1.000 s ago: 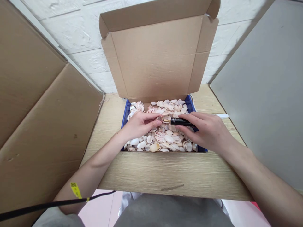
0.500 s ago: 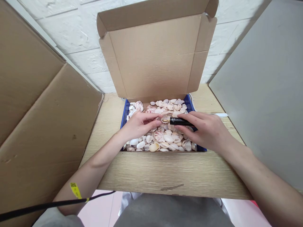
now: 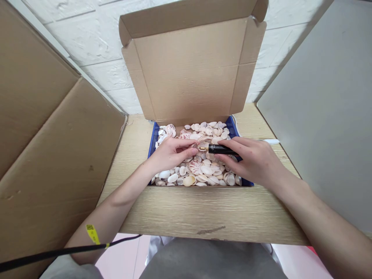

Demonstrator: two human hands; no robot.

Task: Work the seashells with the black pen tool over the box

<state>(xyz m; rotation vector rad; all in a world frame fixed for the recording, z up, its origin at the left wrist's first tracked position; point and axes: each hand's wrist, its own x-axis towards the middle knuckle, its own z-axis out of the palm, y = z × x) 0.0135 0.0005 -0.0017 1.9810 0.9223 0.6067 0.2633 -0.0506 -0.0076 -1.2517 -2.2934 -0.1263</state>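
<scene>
Where the left forearm crosses the near edge of the tabletop (image 3: 203,211), a black cable (image 3: 58,254) with a yellow tag (image 3: 93,233) is seen beside it. Farther in, a blue-walled box (image 3: 152,145) is set on the wood and is filled with pale seashells (image 3: 200,172). Over its middle, a single shell (image 3: 202,146) is pinched in the fingers of the left hand (image 3: 170,154), while a slim black tool (image 3: 221,149) is gripped by the right hand (image 3: 255,161), its golden tip laid against that shell. Behind, the cardboard lid (image 3: 192,69) is stood open, flanked by a cardboard sheet (image 3: 52,155) on the left and a grey panel (image 3: 325,128) on the right, before a white brick wall (image 3: 95,38).
</scene>
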